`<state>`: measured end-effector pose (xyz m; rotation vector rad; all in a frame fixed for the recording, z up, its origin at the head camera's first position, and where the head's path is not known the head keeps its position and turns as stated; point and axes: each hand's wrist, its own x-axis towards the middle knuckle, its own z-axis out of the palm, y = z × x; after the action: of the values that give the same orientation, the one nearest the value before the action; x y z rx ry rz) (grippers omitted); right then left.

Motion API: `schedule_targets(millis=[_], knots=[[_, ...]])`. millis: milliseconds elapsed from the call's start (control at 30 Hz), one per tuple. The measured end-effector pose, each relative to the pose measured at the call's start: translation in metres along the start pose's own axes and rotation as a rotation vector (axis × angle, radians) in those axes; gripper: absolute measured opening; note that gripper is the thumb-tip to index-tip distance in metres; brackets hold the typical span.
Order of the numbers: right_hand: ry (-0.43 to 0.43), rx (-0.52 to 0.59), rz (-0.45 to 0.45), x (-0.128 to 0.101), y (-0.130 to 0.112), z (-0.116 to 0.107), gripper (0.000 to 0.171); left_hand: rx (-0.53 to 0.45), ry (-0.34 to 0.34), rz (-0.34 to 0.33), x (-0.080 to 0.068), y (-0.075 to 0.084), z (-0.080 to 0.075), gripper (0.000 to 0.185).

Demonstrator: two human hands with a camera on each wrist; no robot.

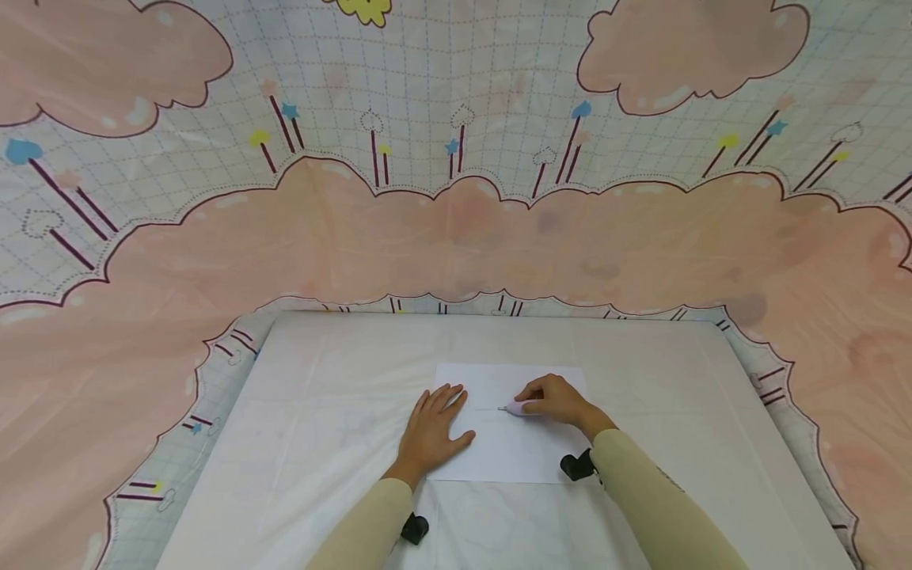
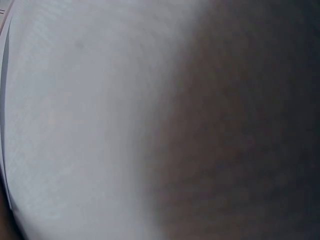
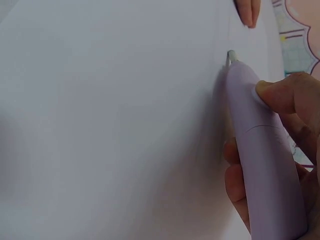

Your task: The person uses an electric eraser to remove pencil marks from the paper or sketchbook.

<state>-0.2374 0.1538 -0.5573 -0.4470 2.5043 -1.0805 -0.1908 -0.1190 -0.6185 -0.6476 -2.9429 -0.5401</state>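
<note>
Lilac tool (image 3: 267,170) gripped by right hand (image 1: 564,400), metal tip (image 3: 231,56) pointing left, left hand (image 1: 430,432) spread on paper (image 1: 506,455)

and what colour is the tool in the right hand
The tool is pale lilac, clearest in the right wrist view.

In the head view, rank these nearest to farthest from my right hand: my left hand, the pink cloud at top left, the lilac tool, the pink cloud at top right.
1. Lilac tool: gripped in your right hand.
2. Left hand: at the paper's left edge.
3. Top-right pink cloud: high up, right side.
4. Top-left pink cloud: high up, far left.
</note>
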Motion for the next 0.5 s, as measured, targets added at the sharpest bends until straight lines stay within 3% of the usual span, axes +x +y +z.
schedule_targets(millis=[267,500], knots=[[-0.004,0.008,-0.01,0.0039,-0.0006,0.0044,0.015,-0.013,0.035,0.021,-0.0004,0.0026,-0.003,0.07],[-0.01,0.016,-0.022,0.0066,-0.0034,0.0061,0.015,0.012,-0.012,-0.002,0.0008,0.0008,-0.0015,0.071]])
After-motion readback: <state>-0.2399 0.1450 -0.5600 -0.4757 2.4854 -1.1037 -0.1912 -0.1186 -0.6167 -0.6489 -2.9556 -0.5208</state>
